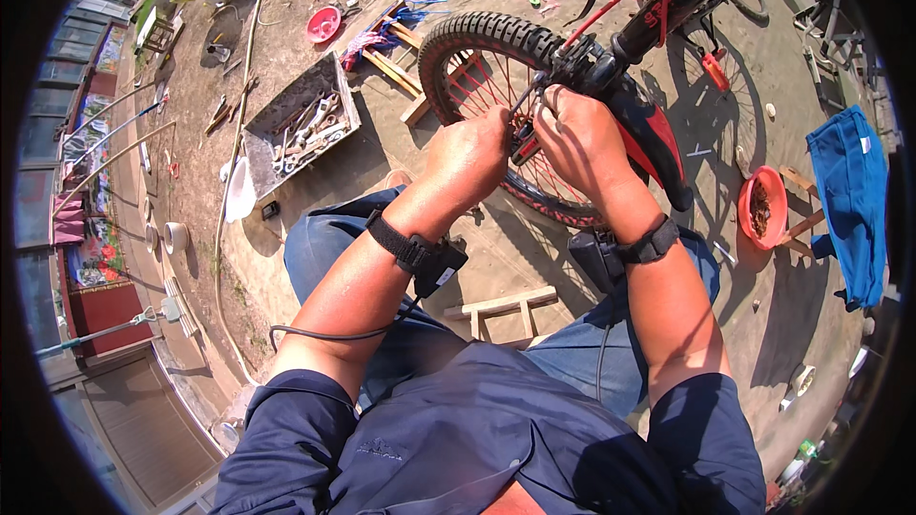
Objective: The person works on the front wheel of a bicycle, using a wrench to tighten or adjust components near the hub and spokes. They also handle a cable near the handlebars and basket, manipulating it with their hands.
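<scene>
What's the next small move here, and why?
Probably hold the left hand steady and ease the right hand slightly aside. The hands crowd together over the bicycle wheel, next to the black parts, and mostly hide their own fingertips, so this view can't confirm what either one grips. A small gap should help show it.

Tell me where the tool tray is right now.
In the head view, the tool tray sits on the ground left of centre, to the left of the bike wheel and above and left of the left hand.
</scene>
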A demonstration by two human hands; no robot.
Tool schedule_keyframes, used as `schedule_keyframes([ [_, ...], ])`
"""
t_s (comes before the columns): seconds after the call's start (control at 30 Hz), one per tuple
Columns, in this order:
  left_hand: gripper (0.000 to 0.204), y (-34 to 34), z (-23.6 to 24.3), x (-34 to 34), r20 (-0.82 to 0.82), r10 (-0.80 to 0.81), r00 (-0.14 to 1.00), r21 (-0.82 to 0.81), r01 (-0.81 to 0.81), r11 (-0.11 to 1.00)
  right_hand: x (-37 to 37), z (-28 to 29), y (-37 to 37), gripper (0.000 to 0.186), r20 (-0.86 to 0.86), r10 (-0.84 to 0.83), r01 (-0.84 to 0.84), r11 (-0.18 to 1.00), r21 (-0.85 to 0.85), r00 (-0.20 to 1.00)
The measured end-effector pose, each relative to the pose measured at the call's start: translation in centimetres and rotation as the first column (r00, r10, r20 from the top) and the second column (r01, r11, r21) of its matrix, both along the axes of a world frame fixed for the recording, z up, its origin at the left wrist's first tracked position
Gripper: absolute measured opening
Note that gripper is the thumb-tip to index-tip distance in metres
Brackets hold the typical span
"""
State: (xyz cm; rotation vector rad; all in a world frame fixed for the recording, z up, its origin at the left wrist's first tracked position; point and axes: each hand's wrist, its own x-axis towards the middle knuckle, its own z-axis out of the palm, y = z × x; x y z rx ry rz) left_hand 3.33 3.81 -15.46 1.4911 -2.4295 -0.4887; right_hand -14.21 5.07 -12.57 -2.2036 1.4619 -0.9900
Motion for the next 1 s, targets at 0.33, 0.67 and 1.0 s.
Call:
schedule_keyframes([
  [0.33, 0.020, -1.3, -3.1, 0.2, -0.162, 0.074, 0.984, 0.115, -0.056, 0.992, -0.1, -0.6, 0.0, 0.016, 0.002, -0.068, 0.067, 0.994, 0.086, 0.998],
  [0.67, 0.022, 1.0, 5.4, 3.2, -0.216, -0.060, 0.975, -0.280, -0.003, 0.960, -0.1, -0.6, -0.2, 0.017, -0.038, -0.058, 0.060, 0.995, 0.073, 0.998],
  [1.0, 0.019, -1.1, 11.0, 1.1, 0.078, -0.116, 0.990, -0.159, 0.127, 0.979, 0.0, -0.9, -0.2, 0.019, 0.019, -0.111, 0.108, 0.986, 0.129, 0.994],
])
